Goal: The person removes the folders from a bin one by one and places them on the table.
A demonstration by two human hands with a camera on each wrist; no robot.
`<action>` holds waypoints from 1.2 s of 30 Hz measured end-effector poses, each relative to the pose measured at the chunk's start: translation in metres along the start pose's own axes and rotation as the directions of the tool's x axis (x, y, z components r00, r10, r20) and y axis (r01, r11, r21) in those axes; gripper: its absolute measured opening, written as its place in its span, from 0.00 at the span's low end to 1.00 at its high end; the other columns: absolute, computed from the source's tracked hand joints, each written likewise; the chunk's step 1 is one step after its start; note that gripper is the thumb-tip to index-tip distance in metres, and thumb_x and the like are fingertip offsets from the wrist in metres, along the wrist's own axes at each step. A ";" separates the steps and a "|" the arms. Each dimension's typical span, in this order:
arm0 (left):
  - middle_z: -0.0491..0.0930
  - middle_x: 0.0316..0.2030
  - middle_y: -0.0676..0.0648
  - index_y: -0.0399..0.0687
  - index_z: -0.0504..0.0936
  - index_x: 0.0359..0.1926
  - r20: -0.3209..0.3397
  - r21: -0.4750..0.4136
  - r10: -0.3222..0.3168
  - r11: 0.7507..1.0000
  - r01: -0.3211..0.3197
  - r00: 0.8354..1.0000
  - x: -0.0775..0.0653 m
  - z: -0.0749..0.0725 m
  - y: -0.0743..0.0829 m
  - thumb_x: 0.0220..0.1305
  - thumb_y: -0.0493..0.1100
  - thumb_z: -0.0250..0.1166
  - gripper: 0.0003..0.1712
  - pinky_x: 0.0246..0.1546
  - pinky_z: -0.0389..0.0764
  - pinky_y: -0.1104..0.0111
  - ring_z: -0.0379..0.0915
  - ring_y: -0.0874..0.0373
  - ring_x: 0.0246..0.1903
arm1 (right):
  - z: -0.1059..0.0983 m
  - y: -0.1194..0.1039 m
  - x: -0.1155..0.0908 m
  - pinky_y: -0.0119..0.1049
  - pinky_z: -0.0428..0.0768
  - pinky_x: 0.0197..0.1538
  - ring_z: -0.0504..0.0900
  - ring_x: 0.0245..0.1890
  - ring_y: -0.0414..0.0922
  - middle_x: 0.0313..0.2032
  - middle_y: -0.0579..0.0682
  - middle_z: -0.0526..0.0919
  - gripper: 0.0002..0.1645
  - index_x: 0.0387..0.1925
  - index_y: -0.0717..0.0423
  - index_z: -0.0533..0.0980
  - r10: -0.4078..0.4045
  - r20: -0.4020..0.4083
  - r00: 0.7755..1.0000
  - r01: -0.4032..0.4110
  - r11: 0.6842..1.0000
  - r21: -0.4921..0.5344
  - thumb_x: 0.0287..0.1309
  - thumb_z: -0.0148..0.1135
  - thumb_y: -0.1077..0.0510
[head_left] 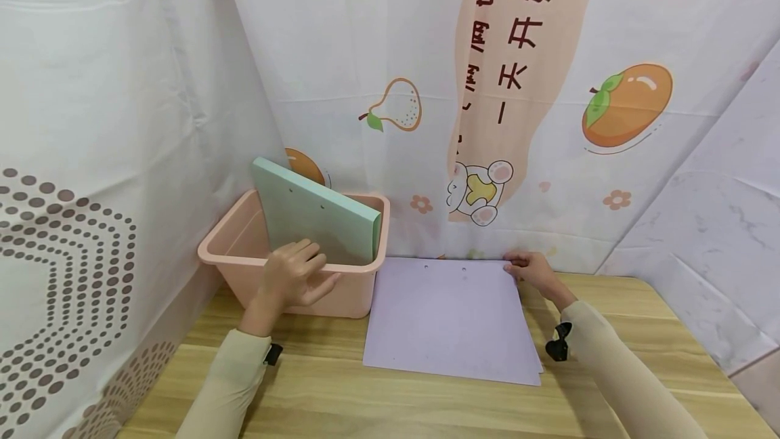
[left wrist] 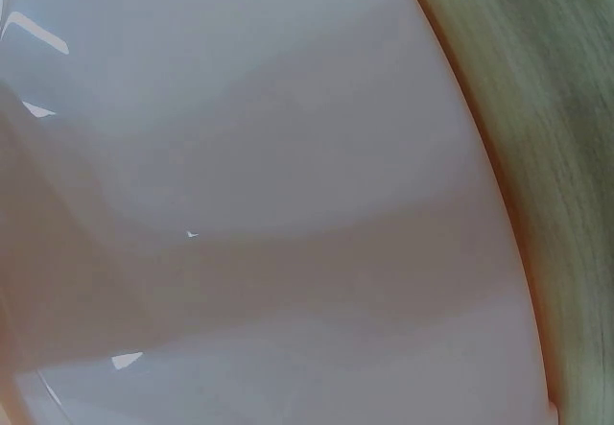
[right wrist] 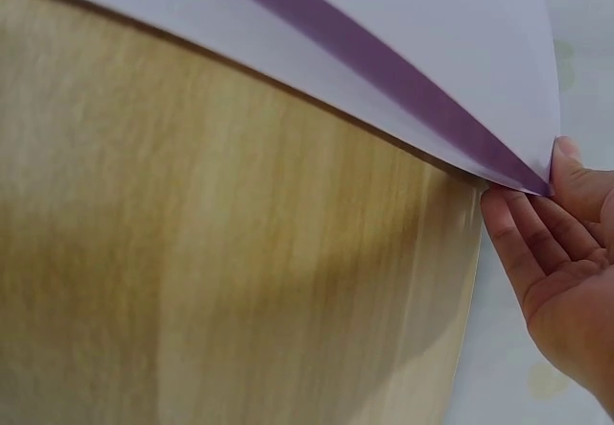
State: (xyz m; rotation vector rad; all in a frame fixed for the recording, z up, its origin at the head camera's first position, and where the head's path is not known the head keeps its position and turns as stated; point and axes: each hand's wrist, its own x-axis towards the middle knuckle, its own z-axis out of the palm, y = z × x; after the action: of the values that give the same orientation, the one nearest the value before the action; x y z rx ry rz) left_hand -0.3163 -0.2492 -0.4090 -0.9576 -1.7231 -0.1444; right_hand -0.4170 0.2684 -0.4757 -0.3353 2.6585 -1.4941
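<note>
A pink plastic bin (head_left: 344,293) stands at the left of the table. My left hand (head_left: 292,273) grips its front rim, fingers over the inner side and thumb along the outer wall. Just behind those fingers, a mint-green file folder (head_left: 319,222) leans tilted inside the bin, its lower part hidden. A light purple folder (head_left: 447,320) with two small holes near its far edge lies on the table. With thumb and fingers, my right hand (head_left: 533,271) pinches its far right corner. In the right wrist view, the purple folder's layers (right wrist: 384,60) part slightly along the side.
The wood-grain table (head_left: 317,391) ends at the back against a printed curtain (head_left: 378,39). Another curtain (head_left: 79,87) hangs close on the left, beside the bin. Marble-patterned sheeting (head_left: 713,242) borders the right side.
</note>
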 end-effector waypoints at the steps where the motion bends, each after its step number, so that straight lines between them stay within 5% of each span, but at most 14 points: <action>1: 0.68 0.16 0.50 0.47 0.70 0.16 0.000 0.000 0.000 1.000 0.000 1.000 0.000 0.000 0.000 0.67 0.59 0.56 0.28 0.14 0.62 0.69 0.59 0.59 0.16 | 0.000 0.001 0.000 0.34 0.81 0.33 0.77 0.29 0.35 0.46 0.68 0.85 0.24 0.58 0.79 0.73 0.000 -0.002 1.000 0.000 1.000 -0.002 0.67 0.62 0.65; 11: 0.68 0.17 0.51 0.48 0.70 0.16 -0.008 -0.016 -0.017 1.000 0.017 1.000 -0.001 0.001 0.000 0.66 0.60 0.57 0.28 0.14 0.63 0.69 0.60 0.59 0.16 | -0.001 0.000 -0.003 0.33 0.82 0.35 0.79 0.33 0.36 0.52 0.72 0.82 0.23 0.59 0.76 0.74 0.038 -0.005 0.999 -0.038 0.998 -0.042 0.69 0.61 0.63; 36: 0.69 0.17 0.50 0.48 0.70 0.16 0.006 -0.013 -0.026 1.000 0.026 1.000 0.000 0.000 0.001 0.67 0.60 0.56 0.28 0.15 0.64 0.69 0.62 0.59 0.17 | 0.001 0.003 -0.001 0.29 0.79 0.38 0.80 0.43 0.35 0.58 0.73 0.79 0.25 0.60 0.74 0.74 -0.009 -0.007 1.000 0.008 0.995 -0.098 0.68 0.63 0.60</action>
State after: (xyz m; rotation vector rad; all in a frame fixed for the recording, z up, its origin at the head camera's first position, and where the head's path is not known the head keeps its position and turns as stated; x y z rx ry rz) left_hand -0.3154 -0.2485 -0.4091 -0.9461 -1.7427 -0.1699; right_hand -0.4162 0.2694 -0.4786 -0.3490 2.7458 -1.3719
